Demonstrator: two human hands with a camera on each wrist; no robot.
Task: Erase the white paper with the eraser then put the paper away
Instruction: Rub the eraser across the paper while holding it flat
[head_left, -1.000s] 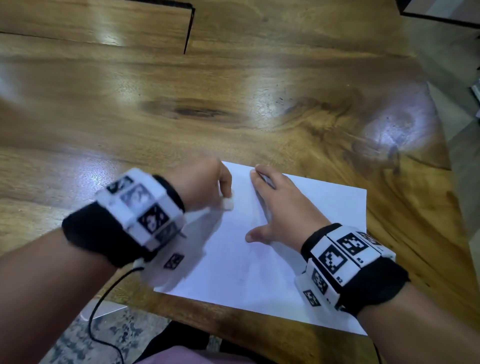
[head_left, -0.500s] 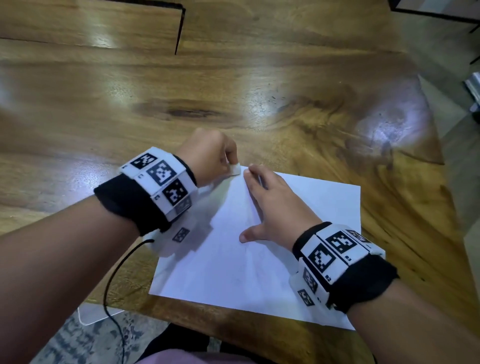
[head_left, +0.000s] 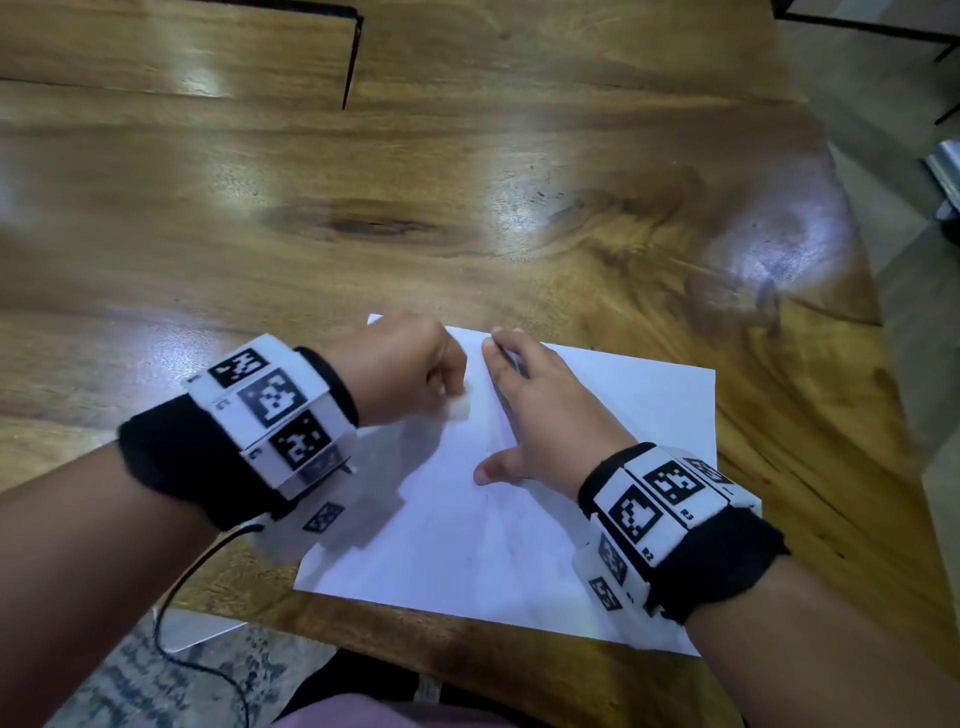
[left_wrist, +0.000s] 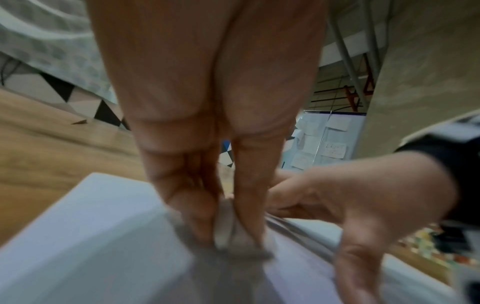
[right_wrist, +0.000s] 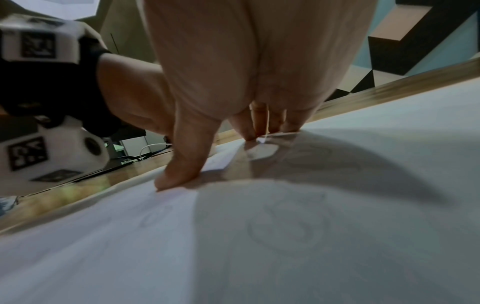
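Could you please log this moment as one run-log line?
left hand pinches small white eraser on white paper sheet | right hand presses paper flat | wooden table

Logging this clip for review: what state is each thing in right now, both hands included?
white paper: flat on the table, faint pencil marks left.
eraser: pinched in the left hand, tip on the paper.
left hand: curled, grips the eraser.
right hand: fingers straight, presses the paper down.
wooden table: bears the paper near its front edge.
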